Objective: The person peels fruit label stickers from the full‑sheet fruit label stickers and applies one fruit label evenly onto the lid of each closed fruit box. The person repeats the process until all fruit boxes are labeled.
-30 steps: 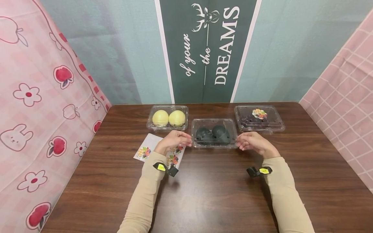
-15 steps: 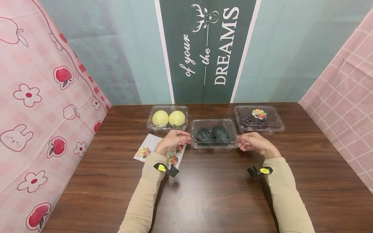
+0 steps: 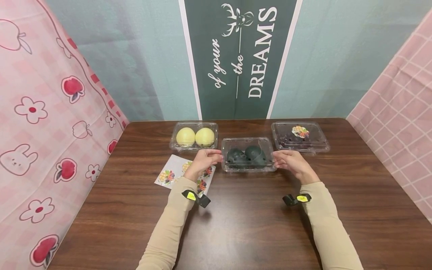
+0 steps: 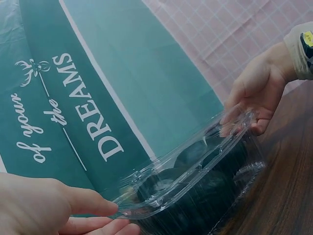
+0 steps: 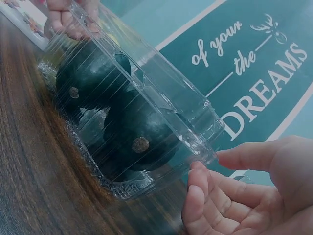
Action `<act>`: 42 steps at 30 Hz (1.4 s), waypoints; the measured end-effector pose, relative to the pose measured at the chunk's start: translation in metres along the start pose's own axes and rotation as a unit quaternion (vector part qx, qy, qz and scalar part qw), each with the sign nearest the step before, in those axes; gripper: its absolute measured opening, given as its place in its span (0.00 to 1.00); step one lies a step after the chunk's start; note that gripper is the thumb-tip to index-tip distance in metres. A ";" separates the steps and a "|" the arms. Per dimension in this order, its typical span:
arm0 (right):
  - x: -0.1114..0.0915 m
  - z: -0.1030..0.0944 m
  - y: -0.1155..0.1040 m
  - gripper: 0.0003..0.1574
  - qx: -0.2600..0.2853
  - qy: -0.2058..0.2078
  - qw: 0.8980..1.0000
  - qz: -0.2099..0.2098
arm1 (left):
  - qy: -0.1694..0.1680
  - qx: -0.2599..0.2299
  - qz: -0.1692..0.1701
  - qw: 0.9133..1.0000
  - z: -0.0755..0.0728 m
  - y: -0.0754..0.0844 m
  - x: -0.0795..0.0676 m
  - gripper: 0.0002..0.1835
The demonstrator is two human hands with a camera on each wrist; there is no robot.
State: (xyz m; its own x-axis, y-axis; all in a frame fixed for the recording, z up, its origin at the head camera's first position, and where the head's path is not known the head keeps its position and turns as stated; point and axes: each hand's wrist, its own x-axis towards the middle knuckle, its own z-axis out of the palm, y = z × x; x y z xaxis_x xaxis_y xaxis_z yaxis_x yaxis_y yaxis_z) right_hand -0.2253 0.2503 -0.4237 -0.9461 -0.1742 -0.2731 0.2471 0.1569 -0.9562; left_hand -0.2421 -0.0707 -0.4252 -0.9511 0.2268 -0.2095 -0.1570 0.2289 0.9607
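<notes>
Wood-grain worktop [image 3: 236, 225], backed by a lettered cloth [image 3: 236, 107]. A clear lidded box [image 3: 233, 169] is held at its two ends, between the hands. Its left end is pinched lightly by the left hand [image 3: 205, 162], its right end by the right hand [image 3: 293, 162], thumb over the rim [image 5: 161, 110] and fingertips below. Whether the base is borne by the worktop cannot be told for certain.

Two dark fruits [image 3: 254, 153] are seen inside. Sheet of stickers [image 3: 174, 165] noted partly beneath the left hand; a box [image 3: 194, 149] of yellow fruit [image 3: 204, 137] just beyond that hand; a stickered box [image 3: 314, 138] beyond the right.

Handling, as judged: walls thin, springy, easily dented; plastic slick under dry fingers. Most of the weight is probably carried by the fruits, by which the balance could be shifted if they rolled. Rim corners are best taken for small adjustments; for lifting, support should be given under both ends, lest the lid be popped by squeezing.
</notes>
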 end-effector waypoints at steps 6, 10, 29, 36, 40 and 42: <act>0.000 0.000 0.000 0.09 0.007 -0.009 1.000 -0.007 | -0.005 0.000 -0.004 1.000 -0.001 0.001 0.000 0.18; 0.000 -0.001 0.000 0.11 0.005 -0.026 1.000 -0.010 | -0.012 0.000 -0.012 1.000 -0.003 0.001 0.000 0.16; 0.000 -0.005 -0.002 0.10 -0.052 -0.065 0.996 0.033 | -0.042 -0.004 -0.026 0.999 -0.010 -0.001 0.001 0.15; -0.003 -0.008 -0.003 0.11 -0.056 -0.085 0.994 0.032 | -0.054 0.010 -0.018 0.998 -0.012 -0.001 0.000 0.15; -0.005 -0.011 -0.003 0.13 -0.052 -0.105 0.993 0.033 | -0.069 0.017 -0.027 0.997 -0.014 -0.001 -0.001 0.15; -0.006 -0.012 -0.002 0.14 -0.051 -0.115 0.992 0.033 | -0.079 0.022 -0.032 0.996 -0.015 -0.001 -0.002 0.15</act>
State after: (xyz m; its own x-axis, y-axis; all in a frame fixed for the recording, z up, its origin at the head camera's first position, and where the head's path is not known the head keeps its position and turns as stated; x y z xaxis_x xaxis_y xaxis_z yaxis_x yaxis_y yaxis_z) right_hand -0.2229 0.2627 -0.4185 -0.8529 -0.3760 -0.3622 0.2731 0.2699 -0.9233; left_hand -0.2445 -0.0854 -0.4229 -0.8851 0.3562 -0.2995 -0.2009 0.2882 0.9363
